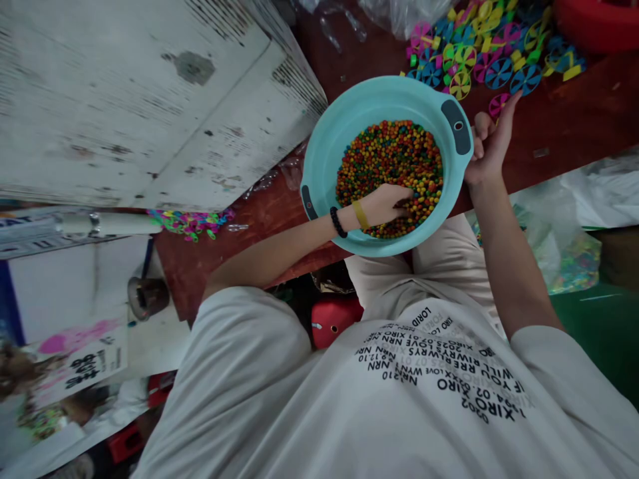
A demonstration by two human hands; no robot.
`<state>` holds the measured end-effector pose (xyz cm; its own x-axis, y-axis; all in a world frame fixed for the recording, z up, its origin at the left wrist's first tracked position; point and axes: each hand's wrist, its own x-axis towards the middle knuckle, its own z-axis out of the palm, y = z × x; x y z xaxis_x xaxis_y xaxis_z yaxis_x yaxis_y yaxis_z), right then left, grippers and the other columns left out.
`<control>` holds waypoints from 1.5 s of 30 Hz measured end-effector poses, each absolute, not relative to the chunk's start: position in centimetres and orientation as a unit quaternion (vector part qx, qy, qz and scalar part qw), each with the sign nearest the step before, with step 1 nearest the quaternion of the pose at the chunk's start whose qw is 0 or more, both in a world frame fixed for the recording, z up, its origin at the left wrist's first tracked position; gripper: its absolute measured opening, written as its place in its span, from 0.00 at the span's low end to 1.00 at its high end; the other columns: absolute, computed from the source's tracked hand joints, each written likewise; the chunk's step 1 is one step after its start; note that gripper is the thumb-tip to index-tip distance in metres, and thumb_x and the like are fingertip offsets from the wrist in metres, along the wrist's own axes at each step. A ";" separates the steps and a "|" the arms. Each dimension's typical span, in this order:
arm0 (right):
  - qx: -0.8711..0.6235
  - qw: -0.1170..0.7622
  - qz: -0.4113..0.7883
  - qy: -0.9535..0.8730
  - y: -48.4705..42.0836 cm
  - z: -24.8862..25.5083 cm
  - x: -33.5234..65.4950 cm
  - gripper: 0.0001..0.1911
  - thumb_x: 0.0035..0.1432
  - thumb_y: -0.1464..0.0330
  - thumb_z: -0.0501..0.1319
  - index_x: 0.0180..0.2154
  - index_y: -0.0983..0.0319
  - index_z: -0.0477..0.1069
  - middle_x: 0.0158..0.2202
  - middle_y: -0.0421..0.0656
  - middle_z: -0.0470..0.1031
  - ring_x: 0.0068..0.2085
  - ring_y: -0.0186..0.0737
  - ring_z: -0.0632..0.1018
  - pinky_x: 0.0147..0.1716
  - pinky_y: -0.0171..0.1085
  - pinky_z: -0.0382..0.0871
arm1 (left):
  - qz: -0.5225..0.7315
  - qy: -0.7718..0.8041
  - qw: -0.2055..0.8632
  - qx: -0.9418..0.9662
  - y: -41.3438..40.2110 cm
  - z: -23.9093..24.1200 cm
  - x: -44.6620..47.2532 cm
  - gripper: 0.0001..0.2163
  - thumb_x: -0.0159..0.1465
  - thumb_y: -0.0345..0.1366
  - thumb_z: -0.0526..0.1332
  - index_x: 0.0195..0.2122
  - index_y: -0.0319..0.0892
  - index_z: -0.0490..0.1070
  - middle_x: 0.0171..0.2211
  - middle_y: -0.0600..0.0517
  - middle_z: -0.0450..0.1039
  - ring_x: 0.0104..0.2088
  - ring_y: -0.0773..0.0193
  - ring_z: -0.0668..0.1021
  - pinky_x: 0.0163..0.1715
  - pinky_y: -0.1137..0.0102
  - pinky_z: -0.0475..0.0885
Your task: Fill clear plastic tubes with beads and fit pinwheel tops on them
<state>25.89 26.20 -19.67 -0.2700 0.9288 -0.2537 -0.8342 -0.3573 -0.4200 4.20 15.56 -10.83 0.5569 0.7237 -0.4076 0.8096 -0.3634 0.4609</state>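
Observation:
A light-blue basin with dark grey handle pads stands over the front edge of the dark red table. Small round coloured balls, mostly orange, yellow, red and green, cover its bottom. My left hand, with a black bead bracelet and a yellow band at the wrist, reaches into the basin. Its fingers curl into the balls, and the fingertips are partly hidden among them. At the basin's right handle is my right hand, fingers curled against the rim and thumb stretched out away from it.
Colourful plastic pinwheel pieces lie heaped behind the basin, beside a red container. Small bright plastic parts lie at the left by a white panel. A clear bag of pieces is at the right.

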 end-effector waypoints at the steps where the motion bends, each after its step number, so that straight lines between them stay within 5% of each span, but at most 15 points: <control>1: -0.234 0.557 0.791 -0.100 26.2 -19.7 25.9 0.41 0.62 0.32 0.58 0.21 0.54 0.42 0.11 0.33 0.39 0.18 0.36 0.46 0.20 0.39 0.48 | -0.036 0.503 0.346 0.791 15.4 -11.0 4.3 0.03 0.65 0.32 0.67 0.37 0.40 0.74 0.34 0.49 0.78 0.39 0.56 0.81 0.44 0.64 0.75; 5: -0.245 0.553 0.789 -0.108 26.3 -20.0 25.9 0.42 0.55 0.34 0.66 0.21 0.54 0.43 0.11 0.34 0.41 0.20 0.38 0.51 0.23 0.41 0.52 | 0.082 0.624 0.504 0.591 15.1 -11.3 5.1 0.16 0.63 0.37 0.73 0.30 0.42 0.65 0.27 0.55 0.70 0.33 0.63 0.79 0.38 0.66 0.80; 9: -0.290 0.543 0.778 -0.123 26.2 -19.7 25.9 0.40 0.54 0.33 0.65 0.21 0.53 0.46 0.12 0.35 0.42 0.21 0.41 0.58 0.24 0.42 0.53 | 0.149 0.677 0.588 0.416 15.5 -11.4 6.3 0.22 0.60 0.39 0.77 0.29 0.43 0.60 0.30 0.54 0.68 0.35 0.62 0.82 0.37 0.64 0.84; 19: -0.290 0.520 0.796 -0.112 26.3 -20.0 26.3 0.41 0.50 0.29 0.64 0.21 0.51 0.44 0.11 0.35 0.40 0.25 0.39 0.52 0.30 0.41 0.50 | 0.086 0.649 0.339 0.676 19.9 -13.7 4.7 0.13 0.64 0.38 0.73 0.32 0.42 0.70 0.31 0.51 0.75 0.44 0.52 0.81 0.49 0.56 0.78; 23: -0.301 0.520 0.790 -0.120 26.3 -20.2 26.4 0.43 0.44 0.31 0.69 0.22 0.51 0.43 0.12 0.34 0.39 0.25 0.39 0.51 0.30 0.41 0.47 | 0.015 0.568 0.270 0.777 21.0 -12.9 4.1 0.06 0.69 0.37 0.66 0.43 0.40 0.78 0.41 0.46 0.80 0.50 0.49 0.80 0.53 0.56 0.74; 27: -0.311 0.523 0.782 -0.135 26.2 -20.1 26.4 0.43 0.50 0.29 0.64 0.23 0.52 0.42 0.13 0.34 0.38 0.24 0.38 0.49 0.28 0.41 0.46 | -0.036 0.437 0.213 0.873 21.0 -11.9 4.1 0.13 0.72 0.30 0.57 0.51 0.44 0.79 0.49 0.45 0.81 0.58 0.50 0.76 0.53 0.57 0.72; 33: -0.316 0.528 0.778 -0.125 26.1 -19.6 26.3 0.38 0.66 0.31 0.48 0.24 0.54 0.42 0.13 0.34 0.41 0.22 0.37 0.47 0.25 0.40 0.46 | -0.099 0.310 0.257 0.910 21.0 -11.6 4.0 0.13 0.72 0.28 0.57 0.42 0.48 0.82 0.51 0.49 0.82 0.58 0.55 0.76 0.52 0.60 0.71; 39: -0.291 0.535 0.781 -0.137 26.3 -20.2 26.4 0.46 0.41 0.31 0.71 0.22 0.53 0.42 0.12 0.34 0.40 0.23 0.38 0.50 0.26 0.40 0.47 | -0.110 0.226 0.310 0.917 19.9 -11.9 3.5 0.16 0.71 0.27 0.55 0.45 0.48 0.83 0.52 0.48 0.84 0.55 0.57 0.80 0.58 0.63 0.71; 45: -0.314 0.529 0.778 -0.128 26.1 -19.4 26.2 0.43 0.46 0.30 0.67 0.21 0.52 0.43 0.11 0.35 0.40 0.24 0.41 0.54 0.28 0.42 0.48 | -0.030 0.317 0.451 0.834 18.5 -11.7 2.5 0.13 0.69 0.30 0.59 0.50 0.45 0.81 0.50 0.46 0.84 0.51 0.59 0.83 0.55 0.67 0.74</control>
<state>26.25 26.14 -19.35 -0.2439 0.9033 -0.3528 -0.7426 -0.4080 -0.5311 2.48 18.47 -11.65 0.7972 0.5016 -0.3361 0.5557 -0.3920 0.7331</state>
